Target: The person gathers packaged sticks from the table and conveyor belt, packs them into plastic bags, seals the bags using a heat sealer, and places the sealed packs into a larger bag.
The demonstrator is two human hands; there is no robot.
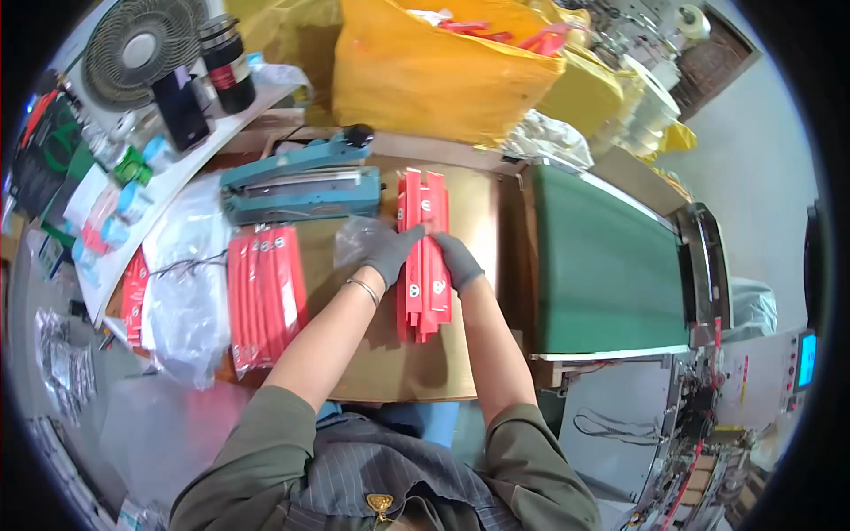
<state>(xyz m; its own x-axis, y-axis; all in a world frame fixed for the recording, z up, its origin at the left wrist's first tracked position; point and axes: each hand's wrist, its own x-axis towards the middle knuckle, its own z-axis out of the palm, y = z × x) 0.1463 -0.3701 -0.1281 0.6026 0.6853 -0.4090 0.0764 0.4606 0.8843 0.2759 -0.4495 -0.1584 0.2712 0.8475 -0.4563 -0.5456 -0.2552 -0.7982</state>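
In the middle of the head view, a bundle of long red packets (426, 296) with round white marks stands out over the brown worktop (372, 376). My left hand (392, 254), in a grey glove with bare fingertips, is closed on its left side. My right hand (458, 262), gloved the same way, is closed on its right side. A crumpled clear plastic bag (357, 237) lies against my left hand. To the left is a row of similar red packets in clear wrap (264, 301). Behind it sits a teal hand-lever heat sealer (305, 195).
A yellow sack (434, 84) with red packets in its top stands at the back. On the right is a green conveyor belt (611, 265). Clear plastic bags (186, 274) lie at left, beside a white shelf (190, 164) carrying a black flask (228, 75), a phone and a fan (137, 51).
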